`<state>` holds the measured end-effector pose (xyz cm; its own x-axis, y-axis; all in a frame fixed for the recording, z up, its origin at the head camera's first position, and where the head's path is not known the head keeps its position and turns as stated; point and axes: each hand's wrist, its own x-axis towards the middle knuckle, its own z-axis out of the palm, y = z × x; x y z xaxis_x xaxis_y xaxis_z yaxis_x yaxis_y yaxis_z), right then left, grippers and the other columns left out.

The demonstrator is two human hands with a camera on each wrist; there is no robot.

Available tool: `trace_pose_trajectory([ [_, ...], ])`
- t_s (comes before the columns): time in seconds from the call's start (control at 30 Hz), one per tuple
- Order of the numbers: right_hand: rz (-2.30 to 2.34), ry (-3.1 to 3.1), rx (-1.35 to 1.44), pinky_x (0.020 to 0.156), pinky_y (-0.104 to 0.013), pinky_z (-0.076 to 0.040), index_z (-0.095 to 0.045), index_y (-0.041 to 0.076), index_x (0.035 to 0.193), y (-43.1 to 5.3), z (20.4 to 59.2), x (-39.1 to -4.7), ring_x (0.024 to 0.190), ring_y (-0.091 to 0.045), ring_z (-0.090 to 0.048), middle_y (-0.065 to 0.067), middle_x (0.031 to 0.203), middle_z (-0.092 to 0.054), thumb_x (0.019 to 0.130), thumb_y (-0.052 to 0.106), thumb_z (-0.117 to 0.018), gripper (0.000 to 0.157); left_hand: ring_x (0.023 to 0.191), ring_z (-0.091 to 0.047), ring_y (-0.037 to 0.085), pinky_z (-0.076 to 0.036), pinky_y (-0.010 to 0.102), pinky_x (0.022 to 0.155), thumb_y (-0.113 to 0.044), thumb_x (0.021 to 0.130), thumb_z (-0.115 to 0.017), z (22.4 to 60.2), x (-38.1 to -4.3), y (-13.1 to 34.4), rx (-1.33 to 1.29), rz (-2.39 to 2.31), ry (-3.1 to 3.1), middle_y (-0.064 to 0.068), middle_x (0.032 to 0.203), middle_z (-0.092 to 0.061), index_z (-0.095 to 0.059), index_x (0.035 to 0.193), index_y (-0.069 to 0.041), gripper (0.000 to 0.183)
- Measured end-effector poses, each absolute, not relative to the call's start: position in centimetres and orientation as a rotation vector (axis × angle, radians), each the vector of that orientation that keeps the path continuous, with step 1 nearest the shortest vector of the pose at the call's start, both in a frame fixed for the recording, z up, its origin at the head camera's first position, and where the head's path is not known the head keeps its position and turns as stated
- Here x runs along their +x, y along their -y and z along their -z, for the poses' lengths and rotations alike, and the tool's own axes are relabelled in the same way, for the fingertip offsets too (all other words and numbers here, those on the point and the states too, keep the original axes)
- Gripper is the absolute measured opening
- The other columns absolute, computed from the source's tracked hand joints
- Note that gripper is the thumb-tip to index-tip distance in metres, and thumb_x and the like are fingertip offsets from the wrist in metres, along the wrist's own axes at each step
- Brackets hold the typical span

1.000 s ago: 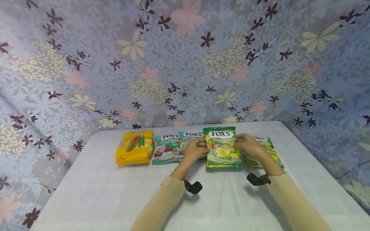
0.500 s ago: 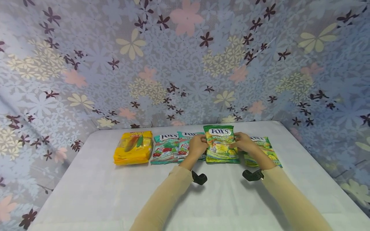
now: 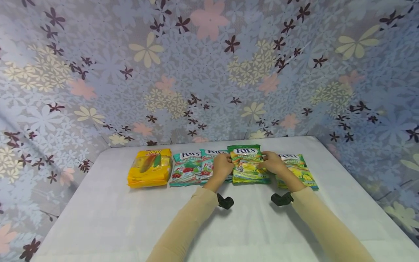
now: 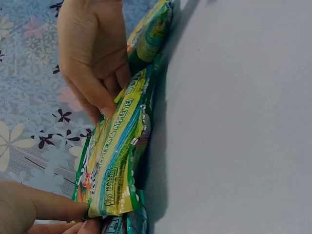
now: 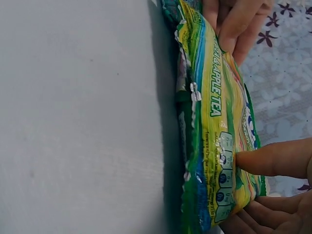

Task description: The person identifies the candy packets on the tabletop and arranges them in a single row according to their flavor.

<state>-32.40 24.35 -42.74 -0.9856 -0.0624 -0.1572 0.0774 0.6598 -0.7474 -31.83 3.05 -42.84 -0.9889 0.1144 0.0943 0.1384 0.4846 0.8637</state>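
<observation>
A green and yellow Fox's Spring Tea candy bag [image 3: 248, 165] lies between both hands, its front facing up. My left hand [image 3: 222, 167] pinches its left edge, with the thumb on top and the other fingers curled underneath. The right hand [image 3: 275, 163] holds the opposite edge; its thumb [image 5: 273, 158] presses on the printed face while the fingers go under. Close to the left hand, and partly covered by it, is a teal Mint Blossom candy bag [image 3: 207, 165]. A second Spring Tea bag [image 3: 299, 171] lies just right of the right hand, partly hidden by it.
Another teal Mint Blossom bag [image 3: 186, 171] and a yellow candy pack [image 3: 150, 167] with a mango picture continue the row leftward. All lie on a white-covered table [image 3: 131, 225], near its back edge. Floral cloth [image 3: 209, 72] hangs behind it.
Both hands have brought the Spring Tea bag slightly leftward, away from the person and lower, beside the teal bags. More of the right-hand Spring Tea bag shows now.
</observation>
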Motion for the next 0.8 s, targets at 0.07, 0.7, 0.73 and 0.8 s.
trace_pose_trajectory([
  [0.07, 1.224, -2.716, 0.013, 0.095, -0.058, -0.043, -0.03, -0.012, 0.144, -24.3, 42.8, -32.5, 0.121, -0.05, -0.044, -0.037, 0.138, -0.039, 0.085, 0.013, -0.068, 0.074, 0.041, -0.018, 0.007, -0.018, 0.021, 0.04, 0.014, 0.081, -0.056, 42.9, -31.8, -3.2, -0.213, 1.526, 2.697, 0.001, 0.045, -0.038, -0.06, 0.125, 0.007, 0.044],
  [0.7, 1.16, -2.847, -0.014, 0.089, -0.055, -0.047, -0.039, -0.01, 0.14, -23.9, 41.9, -31.3, 0.115, -0.049, -0.049, -0.034, 0.131, -0.048, 0.087, 0.014, -0.07, 0.066, 0.045, -0.015, 0.01, -0.017, 0.024, 0.042, 0.011, 0.081, -0.058, 41.9, -31.4, -3.7, -0.24, 1.335, 2.793, -0.001, 0.051, -0.025, -0.052, 0.073, -0.004, 0.018],
  [0.73, 1.163, -2.851, -0.018, 0.09, -0.056, -0.047, -0.039, -0.01, 0.14, -24.0, 41.8, -31.2, 0.115, -0.049, -0.05, -0.034, 0.131, -0.048, 0.087, 0.014, -0.07, 0.066, 0.043, -0.015, 0.01, -0.017, 0.024, 0.041, 0.009, 0.082, -0.06, 41.8, -31.4, -3.7, -0.233, 1.341, 2.794, -0.002, 0.048, -0.029, -0.059, 0.08, -0.002, 0.011],
  [0.8, 1.172, -2.852, -0.023, 0.09, -0.057, -0.046, -0.039, -0.009, 0.139, -24.2, 41.6, -31.0, 0.114, -0.049, -0.05, -0.034, 0.13, -0.048, 0.087, 0.016, -0.07, 0.065, 0.039, -0.017, 0.009, -0.018, 0.023, 0.038, 0.004, 0.084, -0.065, 41.7, -31.4, -3.9, -0.224, 1.343, 2.791, 0.004, 0.05, -0.047, -0.066, 0.106, 0.004, 0.022],
])
